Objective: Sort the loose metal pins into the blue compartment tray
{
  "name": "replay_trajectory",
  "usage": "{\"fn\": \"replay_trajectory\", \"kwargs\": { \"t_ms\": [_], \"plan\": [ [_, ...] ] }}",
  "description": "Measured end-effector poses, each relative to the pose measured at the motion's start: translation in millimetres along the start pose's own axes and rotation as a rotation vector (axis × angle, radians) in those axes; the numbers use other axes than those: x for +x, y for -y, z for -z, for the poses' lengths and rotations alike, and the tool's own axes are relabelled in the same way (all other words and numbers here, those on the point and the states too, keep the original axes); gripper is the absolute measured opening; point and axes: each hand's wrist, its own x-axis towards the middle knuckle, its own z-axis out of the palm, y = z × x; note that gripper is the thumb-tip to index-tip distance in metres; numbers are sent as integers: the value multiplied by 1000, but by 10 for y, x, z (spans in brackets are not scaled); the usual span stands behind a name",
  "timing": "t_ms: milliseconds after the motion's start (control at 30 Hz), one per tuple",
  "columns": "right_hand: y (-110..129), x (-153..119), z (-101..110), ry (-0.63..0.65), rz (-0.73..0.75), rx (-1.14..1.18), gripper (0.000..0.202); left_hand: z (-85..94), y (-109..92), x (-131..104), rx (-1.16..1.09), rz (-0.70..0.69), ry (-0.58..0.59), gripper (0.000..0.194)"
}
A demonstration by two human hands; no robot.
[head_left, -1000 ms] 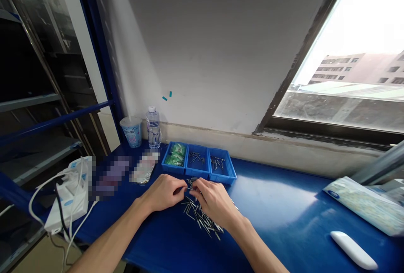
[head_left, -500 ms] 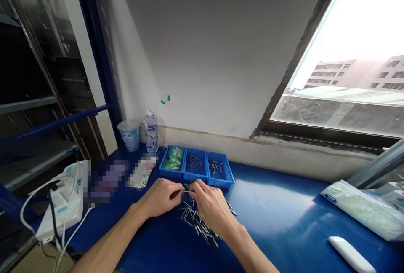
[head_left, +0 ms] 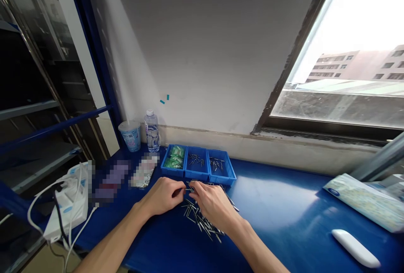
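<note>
My left hand [head_left: 168, 195] is closed in a pinch, its thumb and forefinger on one end of a thin metal pin [head_left: 187, 189]. The fingers of my right hand [head_left: 212, 202] are bent around the pin's other end, which they mostly hide. Under and beside my right hand lies a loose pile of thin metal pins [head_left: 202, 222] on the blue tabletop. Just beyond the hands stand three joined blue bins. In the left bin [head_left: 163, 167] are green-tinted small bags; the middle bin [head_left: 196, 176] and the right bin [head_left: 224, 179] each contain several loose pins.
A lidded cup [head_left: 130, 137] and a water bottle [head_left: 152, 132] stand by the wall. To the left lie a power strip [head_left: 67, 205] with cables and two blurred-out items. On the right are a tissue pack [head_left: 362, 201] and a white rounded object [head_left: 356, 247].
The camera view has shifted slightly. Both hands stay together over the pile with the pin between their fingertips; my right fingers have shifted a little.
</note>
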Motion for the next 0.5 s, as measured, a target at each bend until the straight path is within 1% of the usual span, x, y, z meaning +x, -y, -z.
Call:
{"fn": "replay_trajectory", "kwargs": {
  "t_ms": [167,233,333,367,467,500],
  "plan": [
    [-7,-1,-9,-8,-22,-21,13,-16,9,-3,4,-10,6,20],
    [-8,0,9,-18,16,-10,7,-20,12,-5,5,-13,4,22],
    [-7,1,21,-50,70,-8,8,-23,8,-3,-2,-14,-2,22],
    [-7,1,15,-61,70,-16,6,-24,3,-2,-4,-14,-1,21],
    [-9,2,-16,-78,31,-41,15,-31,-10,0,-2,-16,10,20],
    [-11,1,-24,-69,28,-38,12,-33,-13,-1,2,-14,14,21]
  ]
}}
